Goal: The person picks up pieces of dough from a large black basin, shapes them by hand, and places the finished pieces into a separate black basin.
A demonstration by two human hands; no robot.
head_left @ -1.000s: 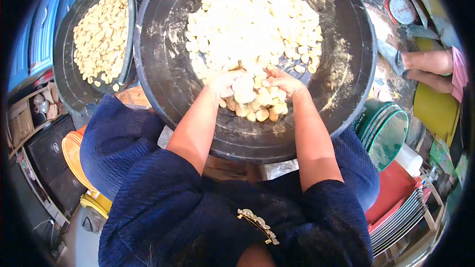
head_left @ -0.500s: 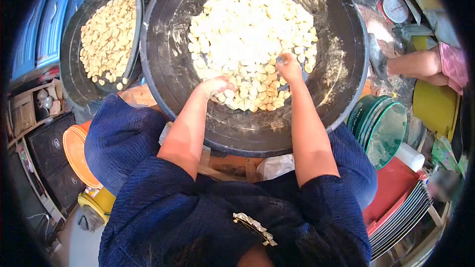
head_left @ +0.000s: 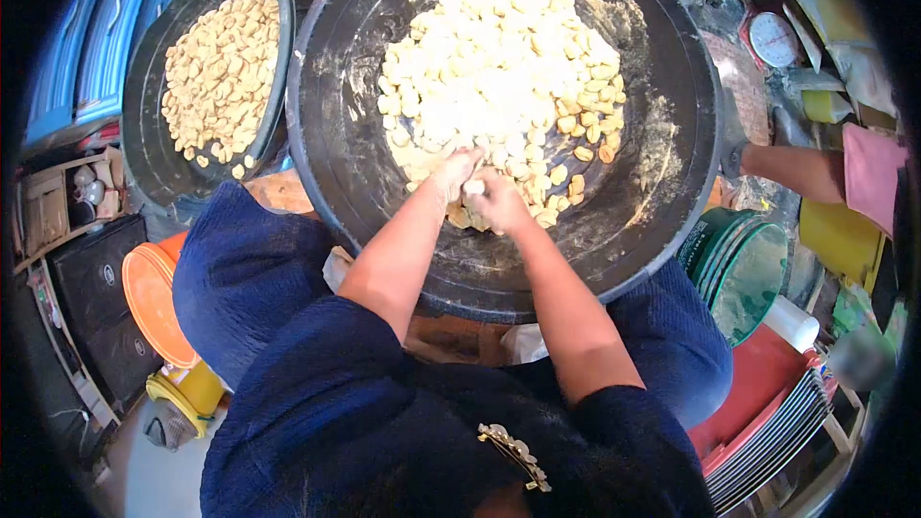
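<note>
A wide black tub (head_left: pixel 662 221) sits between the knees and holds a heap of pale, rounded pieces (head_left: pixel 508 48) dusted with white powder; glare washes out the middle of the heap. At the heap's near left edge my left hand (head_left: pixel 455 175) is closed, fingers pressed together; what they hold is hidden. Close beside it on the right, my right hand (head_left: pixel 499 201) is curled around a small white piece (head_left: pixel 474 188). Browner loose pieces (head_left: pixel 583 153) lie to the right of my hands on the tub floor.
A second black basin (head_left: pixel 144 158) with similar pieces stands at left. Green buckets (head_left: pixel 743 273) and a red crate (head_left: pixel 758 384) are at right, an orange bucket (head_left: pixel 149 302) at left. Another person's arm or leg (head_left: pixel 791 171) reaches in at right, near a dial scale (head_left: pixel 772 38).
My right hand has moved left and toward my body, and now meets my left hand, which shifted slightly right. Some pieces have been drawn away from the heap's near right side.
</note>
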